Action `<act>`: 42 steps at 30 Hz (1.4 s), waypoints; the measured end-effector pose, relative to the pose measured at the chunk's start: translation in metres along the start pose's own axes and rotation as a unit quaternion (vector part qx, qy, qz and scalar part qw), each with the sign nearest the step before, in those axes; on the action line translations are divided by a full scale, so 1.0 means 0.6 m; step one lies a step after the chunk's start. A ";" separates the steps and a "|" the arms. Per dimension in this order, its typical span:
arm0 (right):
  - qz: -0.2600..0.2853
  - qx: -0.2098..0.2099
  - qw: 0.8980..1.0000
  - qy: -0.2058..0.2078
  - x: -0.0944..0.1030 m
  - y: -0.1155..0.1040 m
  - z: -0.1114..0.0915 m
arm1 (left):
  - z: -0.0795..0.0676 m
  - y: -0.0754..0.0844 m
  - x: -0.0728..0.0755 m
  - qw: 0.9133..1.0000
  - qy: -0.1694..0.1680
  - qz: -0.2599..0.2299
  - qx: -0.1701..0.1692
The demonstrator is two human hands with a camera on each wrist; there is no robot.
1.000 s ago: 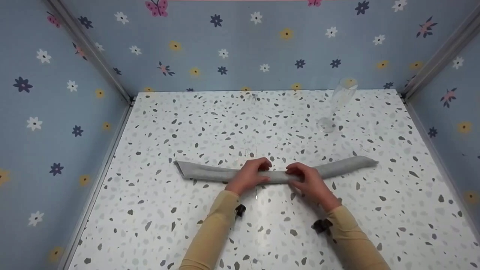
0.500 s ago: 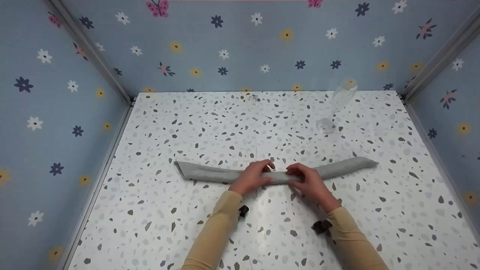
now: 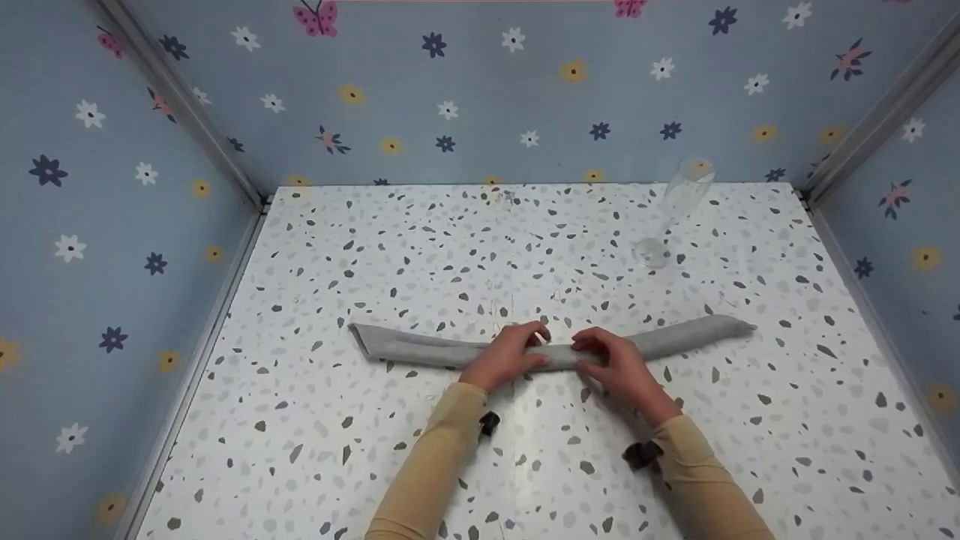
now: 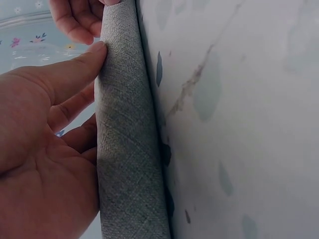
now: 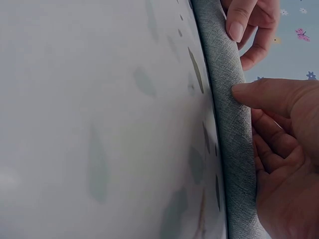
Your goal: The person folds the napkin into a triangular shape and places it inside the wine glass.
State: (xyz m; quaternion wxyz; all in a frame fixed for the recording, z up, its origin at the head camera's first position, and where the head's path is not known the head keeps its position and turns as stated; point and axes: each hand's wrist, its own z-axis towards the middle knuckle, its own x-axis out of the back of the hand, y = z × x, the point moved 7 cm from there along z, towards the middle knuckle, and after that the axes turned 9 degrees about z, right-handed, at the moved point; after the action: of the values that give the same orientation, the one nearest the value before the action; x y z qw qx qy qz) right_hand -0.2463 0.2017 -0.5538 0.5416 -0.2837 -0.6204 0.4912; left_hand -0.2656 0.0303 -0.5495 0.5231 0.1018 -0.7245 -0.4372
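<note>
"Grey cloth (image 3: 564,355), rolled into a long tube, stretches from left to right across the speckled table (image 3: 360,450). What shows first?"

"Its slanted left end, unheld, well in from the table's left edge. Next comes the person's left hand (image 3: 504,355), thumb against the cloth and fingers curled behind it: a grip clamped on the tube."

"And farther right?"

"Just beyond a short exposed stretch, the right hand (image 3: 624,369) pinches the cloth the same way. Past it, the tapered end points toward the right edge. Behind that half, toward the far right corner, stands a transparent glass flute (image 3: 685,195)."

"What could go wrong?"

"With no tie in sight, the tube could unroll if either grip slackened; the unheld ends look likeliest to go first. The flute could topple if the tapered end swung toward the far edge."

"And room to move?"

"Tabletop separates both ends from the side edges, with more on the near side, whose edge is out of frame. Patterned walls (image 3: 510,90) rise along the left, far and right edges, limiting any wide sweep."
</note>
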 end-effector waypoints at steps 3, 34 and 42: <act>0.004 -0.003 1.000 0.000 0.000 0.000 -0.001 | 0.000 0.003 -0.002 1.000 -0.001 0.004 -0.003; 0.021 -0.012 1.000 0.001 -0.002 -0.005 -0.003 | 0.007 0.012 0.001 0.999 -0.031 0.020 0.015; 0.027 -0.008 1.000 0.003 -0.002 0.003 -0.002 | 0.009 0.016 0.003 0.999 -0.033 -0.001 0.012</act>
State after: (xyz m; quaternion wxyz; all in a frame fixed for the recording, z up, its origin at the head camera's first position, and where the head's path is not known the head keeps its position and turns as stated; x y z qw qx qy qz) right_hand -0.2452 0.2016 -0.5558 0.5279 -0.3064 -0.6145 0.4999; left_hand -0.2680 0.0378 -0.5413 0.4976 0.0938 -0.7462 -0.4321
